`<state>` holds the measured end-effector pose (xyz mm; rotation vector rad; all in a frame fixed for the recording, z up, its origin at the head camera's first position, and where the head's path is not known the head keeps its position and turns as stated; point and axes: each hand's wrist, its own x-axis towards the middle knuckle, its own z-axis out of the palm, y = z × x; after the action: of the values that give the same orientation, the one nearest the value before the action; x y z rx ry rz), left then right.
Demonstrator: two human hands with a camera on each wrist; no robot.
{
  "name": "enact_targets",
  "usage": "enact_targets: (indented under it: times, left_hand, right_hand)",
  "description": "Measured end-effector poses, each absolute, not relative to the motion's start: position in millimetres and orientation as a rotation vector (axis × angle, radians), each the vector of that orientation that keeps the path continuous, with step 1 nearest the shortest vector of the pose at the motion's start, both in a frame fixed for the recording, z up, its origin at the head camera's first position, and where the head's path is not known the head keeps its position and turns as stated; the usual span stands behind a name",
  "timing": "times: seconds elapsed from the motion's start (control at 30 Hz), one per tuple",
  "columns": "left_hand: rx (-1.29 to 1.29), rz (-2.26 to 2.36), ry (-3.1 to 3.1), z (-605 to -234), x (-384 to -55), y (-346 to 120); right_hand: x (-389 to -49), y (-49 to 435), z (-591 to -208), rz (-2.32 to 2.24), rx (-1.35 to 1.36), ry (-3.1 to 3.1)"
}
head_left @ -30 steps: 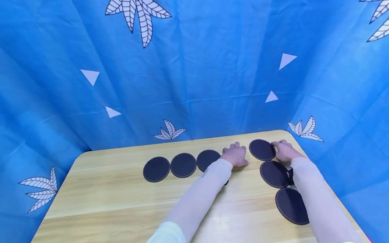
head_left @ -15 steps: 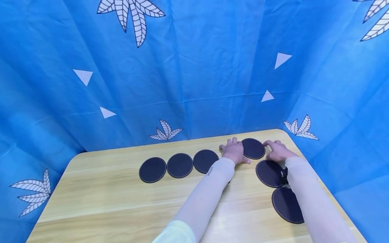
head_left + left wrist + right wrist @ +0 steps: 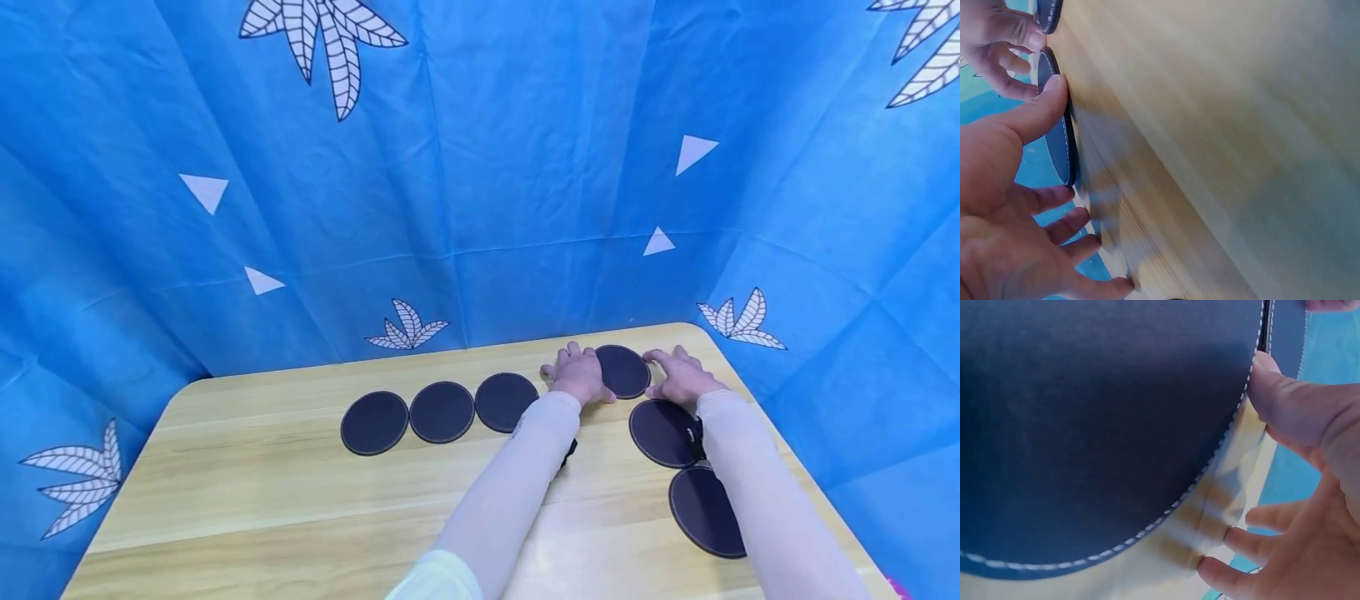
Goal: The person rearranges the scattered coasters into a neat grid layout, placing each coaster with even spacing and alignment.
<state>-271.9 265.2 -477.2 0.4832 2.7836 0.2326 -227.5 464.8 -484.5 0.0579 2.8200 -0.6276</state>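
A round dark coaster (image 3: 622, 372) with light edge stitching lies flat at the far right of the table, between both hands. My left hand (image 3: 577, 377) is at its left side, thumb and index fingertip at the rim, the other fingers spread on the wood in the left wrist view. My right hand (image 3: 681, 379) is at its right side, index fingertip and thumb tip right at the rim. In the right wrist view the right thumb (image 3: 1272, 387) sits by the gap between this coaster and the nearer coaster (image 3: 1104, 437).
Three matching coasters, the middle one (image 3: 442, 412) among them, lie in a row to the left. Another coaster (image 3: 707, 510) is at the right front, partly under the right sleeve (image 3: 765, 492). A blue patterned curtain (image 3: 525, 167) hangs behind the wooden table (image 3: 262, 475).
My left hand has moved right to the far coaster's left rim. That coaster has shifted slightly left relative to the one below it, with my right hand following at its right rim.
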Motion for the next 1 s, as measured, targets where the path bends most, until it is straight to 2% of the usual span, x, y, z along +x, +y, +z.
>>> enact_targets:
  times: [0.23,0.6,1.0]
  left_hand:
    - [0.468,0.368,2.763,-472,-271,261]
    - [0.593,0.354,2.765,-481,-268,258]
    - [0.672,0.512,2.678,-480,-274,245]
  right_hand:
    - [-225,459,-480,-0.67,0.064,2.817]
    - [-217,467,-485,-0.724,-0.012,2.816]
    - [-207,482,-479,-1.119,-0.191,2.697]
